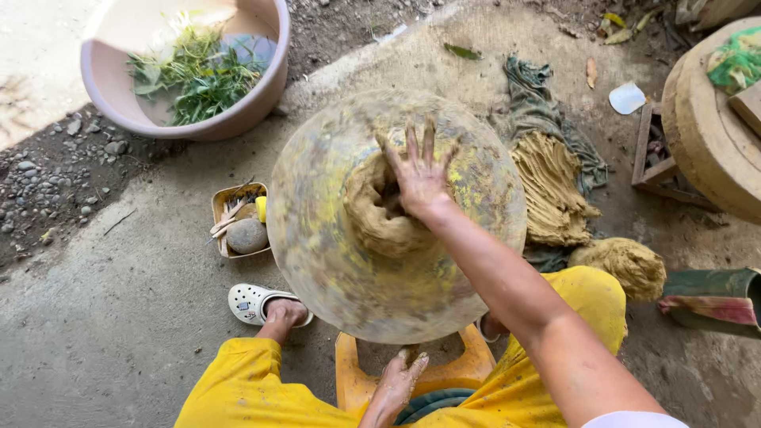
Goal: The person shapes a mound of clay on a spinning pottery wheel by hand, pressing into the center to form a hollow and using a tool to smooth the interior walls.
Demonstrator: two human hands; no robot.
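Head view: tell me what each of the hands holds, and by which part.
Neither hand grips anything. The right hand presses flat, fingers spread, on the clay lump atop the wheel. The left hand touches the wheel's near edge.

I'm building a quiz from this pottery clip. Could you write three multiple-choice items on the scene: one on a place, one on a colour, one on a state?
1. Where does the right hand rest?
A. on the clay lump on the round wheel
B. in the basin
C. on the sandal

2. What colour are the person's trousers?
A. blue
B. yellow
C. grey

3. What does the pink basin hold?
A. stones only
B. nothing
C. water with green leaves

Answers: 1 A, the spread fingers press the clay at the wheel's middle. 2 B, both legs show bright yellow cloth. 3 C, leaves float inside the basin.
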